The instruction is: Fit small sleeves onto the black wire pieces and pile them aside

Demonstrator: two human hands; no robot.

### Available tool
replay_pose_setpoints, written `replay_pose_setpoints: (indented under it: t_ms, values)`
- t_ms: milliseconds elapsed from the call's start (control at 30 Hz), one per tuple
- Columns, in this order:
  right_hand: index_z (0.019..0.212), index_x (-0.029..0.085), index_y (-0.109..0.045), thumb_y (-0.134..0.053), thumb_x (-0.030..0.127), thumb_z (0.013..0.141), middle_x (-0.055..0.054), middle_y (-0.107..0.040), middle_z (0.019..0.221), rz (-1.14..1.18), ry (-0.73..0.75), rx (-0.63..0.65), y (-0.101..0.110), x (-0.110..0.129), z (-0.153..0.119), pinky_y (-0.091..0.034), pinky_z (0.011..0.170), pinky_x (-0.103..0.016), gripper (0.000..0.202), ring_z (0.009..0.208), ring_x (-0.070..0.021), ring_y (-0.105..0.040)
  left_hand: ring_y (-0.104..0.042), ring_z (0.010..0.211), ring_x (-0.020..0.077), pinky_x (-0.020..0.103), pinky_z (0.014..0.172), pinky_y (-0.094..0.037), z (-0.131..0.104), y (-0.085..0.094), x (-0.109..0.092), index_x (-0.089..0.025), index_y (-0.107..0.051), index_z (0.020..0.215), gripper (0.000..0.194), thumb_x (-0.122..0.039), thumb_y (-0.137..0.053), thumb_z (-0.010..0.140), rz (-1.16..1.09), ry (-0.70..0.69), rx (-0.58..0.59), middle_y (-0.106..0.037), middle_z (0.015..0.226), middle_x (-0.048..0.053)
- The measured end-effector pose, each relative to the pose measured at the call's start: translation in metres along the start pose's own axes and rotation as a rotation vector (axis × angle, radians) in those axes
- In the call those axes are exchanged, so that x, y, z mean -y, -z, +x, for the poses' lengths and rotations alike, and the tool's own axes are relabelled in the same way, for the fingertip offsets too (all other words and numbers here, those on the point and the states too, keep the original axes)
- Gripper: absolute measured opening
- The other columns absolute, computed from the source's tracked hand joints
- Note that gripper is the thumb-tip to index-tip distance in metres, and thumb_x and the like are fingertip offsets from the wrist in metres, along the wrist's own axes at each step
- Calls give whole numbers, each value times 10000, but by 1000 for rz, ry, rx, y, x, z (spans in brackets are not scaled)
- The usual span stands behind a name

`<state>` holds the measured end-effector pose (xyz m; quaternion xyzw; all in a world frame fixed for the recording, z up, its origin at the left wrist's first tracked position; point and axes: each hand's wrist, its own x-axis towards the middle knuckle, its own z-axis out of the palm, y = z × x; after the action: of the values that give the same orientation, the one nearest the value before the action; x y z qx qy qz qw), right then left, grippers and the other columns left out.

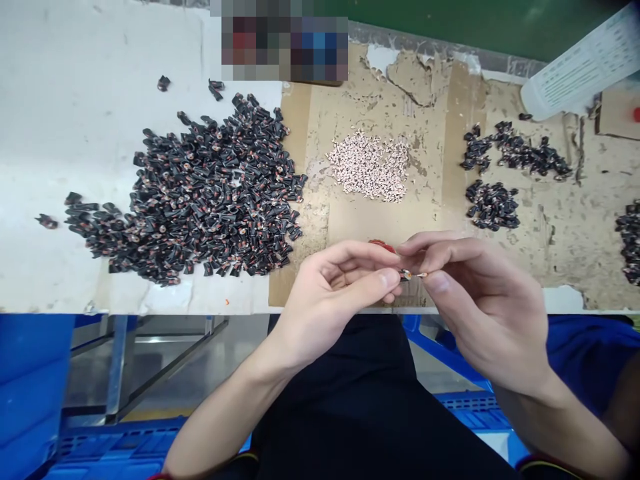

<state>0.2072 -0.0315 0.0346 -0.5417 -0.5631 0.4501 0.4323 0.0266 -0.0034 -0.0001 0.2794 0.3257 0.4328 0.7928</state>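
Left grip (330, 287) pinches a small black-sleeved part (405, 274), right grip (493, 293) pinches a tiny pale piece (423, 275), the two close together, on the near side of the pinkish pile (367, 167)! Looks like an aligning step; the next move calls for a steady, precise touch.

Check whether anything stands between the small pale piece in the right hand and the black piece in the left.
Nothing visible: the right hand holds the small pale piece close to the black piece in the left hand; whether they touch is unclear.
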Motion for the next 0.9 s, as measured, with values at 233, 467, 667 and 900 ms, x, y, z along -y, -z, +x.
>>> replay_pose_setpoints:
  t_ms: [233, 467, 667, 900]
  values:
    - [969, 278, -717, -687, 189, 987, -51, -768, 1082, -38, 9, -16, -3, 2, 2, -660, 902, -339, 95, 1046, -208, -758, -767, 674, 125, 205, 687, -661, 0, -3, 0, -195, -795, 879, 83, -133, -837, 845, 16, 12, -30, -788, 766, 15]
    - [997, 279, -753, -705, 139, 963, -40, -770, 1041, -19, 62, 43, -1, -1, 6, -651, 943, -311, 152, 1012, -179, -758, -769, 681, 120, 191, 681, -663, -2, -1, -4, -201, -794, 885, 96, -119, -829, 850, 87, -15, -40, -790, 766, 9]
    - [937, 273, -808, -822, 152, 882, -23, -812, 996, 129, -84, 78, 5, 0, 13, -678, 843, -247, 133, 961, -164, -788, -769, 691, 96, 142, 681, -649, -4, -4, -13, -208, -795, 883, 143, -91, -855, 826, 122, -45, -34, -793, 777, -6]
    - [861, 275, -827, -853, 181, 854, -32, -838, 936, 189, -92, 77, 8, 6, 20, -700, 751, -249, 98, 877, -193, -818, -744, 631, 109, 179, 640, -650, -4, -10, -16, -188, -748, 840, 237, -243, -960, 751, 118, -35, -78, -766, 740, 4]
